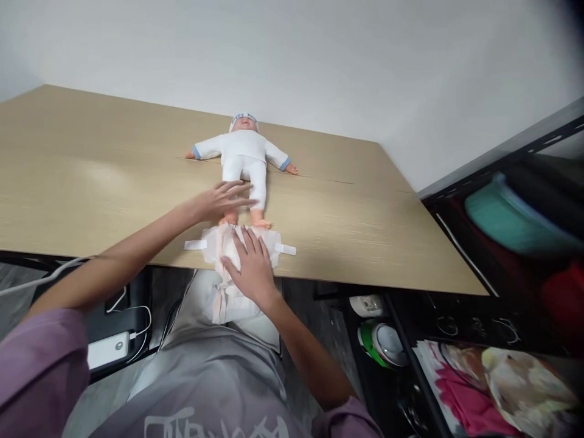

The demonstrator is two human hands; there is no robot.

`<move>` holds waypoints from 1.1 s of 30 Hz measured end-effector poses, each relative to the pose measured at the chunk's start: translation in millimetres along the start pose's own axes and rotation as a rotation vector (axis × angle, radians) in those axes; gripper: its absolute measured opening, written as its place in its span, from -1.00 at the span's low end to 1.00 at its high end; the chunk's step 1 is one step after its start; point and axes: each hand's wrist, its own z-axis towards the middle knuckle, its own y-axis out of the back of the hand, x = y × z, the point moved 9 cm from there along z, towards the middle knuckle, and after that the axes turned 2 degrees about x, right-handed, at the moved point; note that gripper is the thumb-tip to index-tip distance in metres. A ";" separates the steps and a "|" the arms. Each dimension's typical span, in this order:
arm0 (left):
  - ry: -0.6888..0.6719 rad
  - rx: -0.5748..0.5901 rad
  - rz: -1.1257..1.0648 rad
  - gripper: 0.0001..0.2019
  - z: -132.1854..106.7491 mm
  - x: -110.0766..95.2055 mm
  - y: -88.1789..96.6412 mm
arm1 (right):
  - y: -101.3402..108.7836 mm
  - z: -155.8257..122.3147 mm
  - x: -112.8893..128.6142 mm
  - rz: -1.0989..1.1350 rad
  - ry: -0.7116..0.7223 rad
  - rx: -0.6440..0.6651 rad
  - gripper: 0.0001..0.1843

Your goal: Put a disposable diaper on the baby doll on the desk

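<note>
A baby doll in a white suit with blue cuffs and a white cap lies on its back, arms spread, feet toward me. Over its lower legs hovers or rests my left hand, fingers spread; whether it touches the legs I cannot tell. Below the doll's feet, an unfolded white diaper lies at the front edge, its two side tabs out and its near end hanging over the edge toward my lap. My right hand lies flat on the diaper with the fingers apart.
The doll and diaper are on a wooden table against a white wall. At right stands a black shelf holding a teal container, pink cloth and plastic bags. A white power bank with a cable sits below the table at left.
</note>
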 end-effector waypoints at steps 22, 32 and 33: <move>-0.179 -0.223 -0.633 -0.55 63.5 22.8 77.5 | -8.0 39.9 -22.4 0.112 0.037 0.119 -0.07; -0.045 -0.288 -0.771 -0.58 79.3 55.6 138.8 | -24.6 179.2 -67.9 0.040 0.005 0.133 -0.04; -0.047 -0.287 -0.771 -0.57 80.0 57.4 141.6 | -25.7 195.8 -71.9 0.033 0.002 0.132 -0.02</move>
